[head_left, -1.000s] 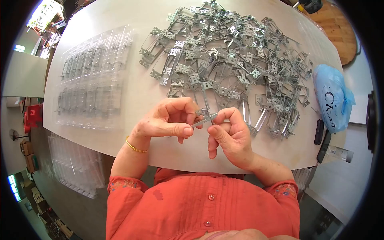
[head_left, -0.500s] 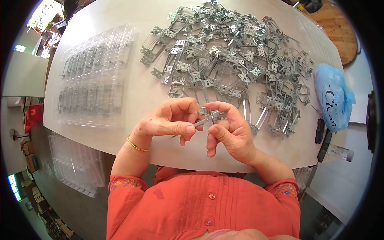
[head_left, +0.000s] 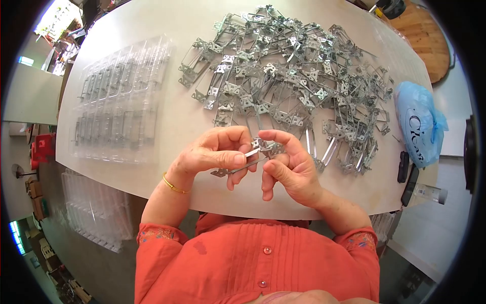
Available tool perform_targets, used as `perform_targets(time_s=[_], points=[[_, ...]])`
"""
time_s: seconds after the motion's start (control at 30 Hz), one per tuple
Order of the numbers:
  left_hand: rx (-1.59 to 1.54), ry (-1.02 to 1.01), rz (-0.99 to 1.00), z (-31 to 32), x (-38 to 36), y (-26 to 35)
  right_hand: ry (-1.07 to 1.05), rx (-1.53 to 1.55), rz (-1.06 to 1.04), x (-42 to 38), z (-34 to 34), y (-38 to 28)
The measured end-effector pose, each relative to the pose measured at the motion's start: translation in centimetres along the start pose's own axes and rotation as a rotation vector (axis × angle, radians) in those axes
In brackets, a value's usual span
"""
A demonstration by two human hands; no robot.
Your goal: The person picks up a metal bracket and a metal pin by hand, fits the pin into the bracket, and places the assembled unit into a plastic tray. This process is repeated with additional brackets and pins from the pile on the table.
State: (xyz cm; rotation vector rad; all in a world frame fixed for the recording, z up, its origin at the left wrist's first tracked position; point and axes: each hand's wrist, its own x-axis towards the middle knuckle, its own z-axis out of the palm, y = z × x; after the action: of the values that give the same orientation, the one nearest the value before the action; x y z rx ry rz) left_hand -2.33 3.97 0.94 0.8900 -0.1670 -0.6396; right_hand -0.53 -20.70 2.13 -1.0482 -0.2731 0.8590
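Observation:
Close to the table's front edge, both hands grip a small silvery metal bracket (head_left: pixel 259 144) with flat arms and holed end plates. My left hand (head_left: pixel 215 151), with a gold bangle at the wrist, pinches one flat arm between thumb and forefinger. Another arm of the piece slants out below those fingers, ending in a holed plate. My right hand (head_left: pixel 292 169) closes its thumb and fingers around the other end, partly hiding it. Just beyond the hands spreads a large tangled pile of similar metal brackets (head_left: pixel 283 76).
Clear plastic trays (head_left: pixel 119 96) holding rows of metal parts lie on the table (head_left: pixel 177 175) at left. More clear trays (head_left: pixel 96 207) are stacked below it. At right are a blue plastic bag (head_left: pixel 417 121), black objects (head_left: pixel 403 167) and a clear bottle (head_left: pixel 430 193).
The bracket has turned in my fingers, and an arm with a holed plate now shows below my left hand. Both hands stay in nearly the same place.

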Motion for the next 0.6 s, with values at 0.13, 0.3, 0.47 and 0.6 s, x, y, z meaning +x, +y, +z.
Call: perform_targets(time_s=[0.13, 0.3, 0.47, 0.6], points=[[-0.050, 0.023, 0.055, -0.14, 0.16, -0.19, -0.017, -0.014, -0.007, -0.06, -0.08, -0.02], [-0.034, 0.041, 0.088, -0.18, 0.19, -0.21, -0.015, -0.022, 0.004, -0.02, -0.06, -0.05], [-0.089, 0.070, 0.169, -0.60, 0.35, 0.01, -0.027, -0.059, -0.006, -0.21, -0.13, 0.02], [-0.098, 0.062, 0.210, -0.97, 0.43, 0.06, -0.034, -0.051, -0.021, -0.26, -0.18, -0.12]])
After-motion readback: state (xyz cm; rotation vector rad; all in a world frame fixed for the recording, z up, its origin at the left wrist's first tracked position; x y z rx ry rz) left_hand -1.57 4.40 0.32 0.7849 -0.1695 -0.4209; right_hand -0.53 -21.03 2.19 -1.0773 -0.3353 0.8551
